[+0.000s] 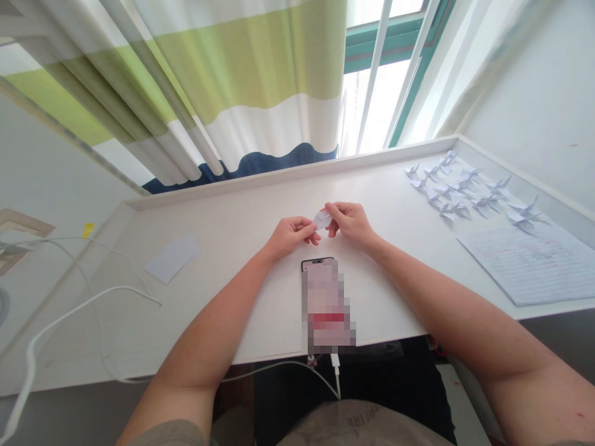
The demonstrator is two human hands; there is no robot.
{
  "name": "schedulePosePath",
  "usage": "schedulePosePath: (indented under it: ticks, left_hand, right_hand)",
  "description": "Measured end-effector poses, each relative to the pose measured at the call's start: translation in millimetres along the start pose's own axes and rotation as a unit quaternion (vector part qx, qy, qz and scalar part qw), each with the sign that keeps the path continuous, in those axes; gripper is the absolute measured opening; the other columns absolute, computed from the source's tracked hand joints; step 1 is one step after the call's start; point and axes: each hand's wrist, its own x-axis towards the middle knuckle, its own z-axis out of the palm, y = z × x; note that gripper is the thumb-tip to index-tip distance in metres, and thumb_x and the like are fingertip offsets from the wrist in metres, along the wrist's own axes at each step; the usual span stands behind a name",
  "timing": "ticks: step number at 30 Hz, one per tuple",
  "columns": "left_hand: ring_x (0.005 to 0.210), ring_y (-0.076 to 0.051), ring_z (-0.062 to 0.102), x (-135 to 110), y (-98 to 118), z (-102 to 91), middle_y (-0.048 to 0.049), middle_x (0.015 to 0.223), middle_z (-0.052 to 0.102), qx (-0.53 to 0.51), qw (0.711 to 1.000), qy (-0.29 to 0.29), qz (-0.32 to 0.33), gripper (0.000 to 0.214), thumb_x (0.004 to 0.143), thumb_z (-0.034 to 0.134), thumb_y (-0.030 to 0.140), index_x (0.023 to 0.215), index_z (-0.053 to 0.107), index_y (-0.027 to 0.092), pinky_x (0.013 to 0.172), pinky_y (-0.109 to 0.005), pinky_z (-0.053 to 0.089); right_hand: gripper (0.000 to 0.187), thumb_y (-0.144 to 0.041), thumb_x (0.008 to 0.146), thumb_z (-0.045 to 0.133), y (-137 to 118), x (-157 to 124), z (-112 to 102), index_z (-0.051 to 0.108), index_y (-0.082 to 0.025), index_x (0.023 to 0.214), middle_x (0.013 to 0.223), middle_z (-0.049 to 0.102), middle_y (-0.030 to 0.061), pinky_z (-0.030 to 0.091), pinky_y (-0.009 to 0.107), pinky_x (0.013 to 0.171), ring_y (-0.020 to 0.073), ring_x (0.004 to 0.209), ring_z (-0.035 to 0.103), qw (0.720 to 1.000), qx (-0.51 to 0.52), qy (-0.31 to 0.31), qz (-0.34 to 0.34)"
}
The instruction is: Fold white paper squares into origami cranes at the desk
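Observation:
Above the middle of the white desk (242,235), a small folded piece of white paper (321,219) is held between both hands. My left hand (292,236) pinches its left edge between thumb and fingers. On the other side, my right hand (348,222) grips its right edge, thumb and forefinger closed on it. The paper looks diamond-like, though its finer folds are too small to make out. Just below the hands lies a phone (323,297) with a blurred-out screen. Several folded paper cranes (458,186) stand grouped at the back right.
White paper sheets (173,257) lie at the left. A written sheet (534,263) rests at the right edge. A white charging cable (335,365) runs from the phone, and another cable (83,310) crosses the left side. Behind the raised desk rim (288,170) hangs a striped curtain (251,62).

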Motion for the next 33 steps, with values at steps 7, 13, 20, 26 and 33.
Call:
schedulePosePath:
  ticks: [7,13,20,26,33]
  left_hand:
    - [0.072,-0.022,0.080,5,-9,-5.5,-0.0141,0.094,0.083,-0.028,0.999,0.018,-0.016,0.051,0.087,0.084,0.061,0.101,0.073,0.014,0.071,-0.034,0.057]
    - [0.070,-0.023,0.076,4,-12,-4.6,-0.0083,0.078,0.079,0.025,0.999,0.038,0.007,0.036,0.098,0.073,0.052,0.100,0.072,0.016,0.072,-0.038,0.057]
    - [0.074,-0.021,0.075,2,-6,-0.4,-0.0075,0.083,0.080,0.010,0.995,0.078,0.054,0.045,0.095,0.073,0.061,0.102,0.073,0.017,0.078,-0.038,0.056]
    - [0.084,-0.020,0.076,3,0,6.9,-0.0109,0.101,0.083,-0.019,0.991,0.087,0.096,0.058,0.078,0.088,0.067,0.103,0.072,0.017,0.076,-0.033,0.055]
    - [0.065,-0.014,0.063,4,-1,5.4,-0.0021,0.067,0.070,0.003,0.984,0.135,0.113,0.038,0.088,0.080,0.049,0.068,0.065,0.019,0.066,-0.029,0.052]
  right_hand:
    - [0.076,-0.094,0.080,0.066,6,5,-5,0.078,-0.020,0.088,0.063,0.070,0.0026,0.058,0.031,0.050,0.0162,0.050,0.067,1.000,-0.015,0.000,-0.008]
    - [0.067,-0.086,0.078,0.077,6,3,-7,0.079,-0.019,0.085,0.073,0.075,0.0056,0.062,0.033,0.055,0.0171,0.057,0.070,0.999,-0.028,-0.010,-0.013]
    - [0.048,-0.067,0.075,0.090,0,-1,-4,0.081,-0.020,0.084,0.081,0.079,0.0067,0.062,0.034,0.061,0.0195,0.068,0.074,1.000,0.024,-0.016,0.001]
    - [0.043,-0.067,0.078,0.088,-5,-8,13,0.082,-0.026,0.090,0.090,0.081,0.0050,0.065,0.038,0.077,0.0214,0.085,0.075,0.995,0.087,0.050,-0.004]
    - [0.042,-0.061,0.075,0.092,-1,-11,17,0.079,-0.022,0.080,0.081,0.077,0.0020,0.057,0.035,0.078,0.0176,0.077,0.068,0.997,0.079,0.001,-0.003]
